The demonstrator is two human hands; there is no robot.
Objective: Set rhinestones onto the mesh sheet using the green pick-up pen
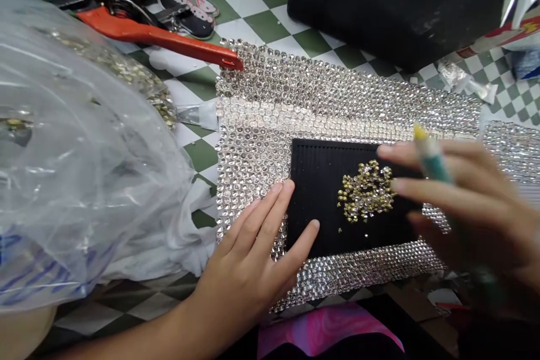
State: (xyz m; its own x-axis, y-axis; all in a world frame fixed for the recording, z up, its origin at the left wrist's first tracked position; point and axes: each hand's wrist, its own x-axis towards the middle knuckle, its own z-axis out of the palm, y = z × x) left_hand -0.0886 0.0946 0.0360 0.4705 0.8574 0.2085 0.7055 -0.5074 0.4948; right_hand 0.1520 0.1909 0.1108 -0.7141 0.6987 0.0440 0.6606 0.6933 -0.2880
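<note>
Resting against the edge of the ridged black tray [316, 191], the left hand [253, 261] was spread and clasped nothing; its thumb reached over that edge while its longer fingers lay beside it. The right hand [489, 208], blurred, had a green stick [436, 166] lodged among its fingers, yellow tip pointing up and away, and its fingertips were at the side of the small stones [366, 194]. Whether they pressed on any stone could not be told.

The step in hand seemed to be working the loose stones over the tray with the right hand while the left steadied it. The next move seemed to call for a firm left hold and a light, level touch from the right, so that nothing spilled.

The stones sat in a loose cluster between the two hands, just beside the right fingertips, many gold-backed, some showing clear, bright faces, with a couple strayed toward the tray's near edge. Beneath tray and left fingers spread a glittering rhinestone sheet [253, 146].
</note>
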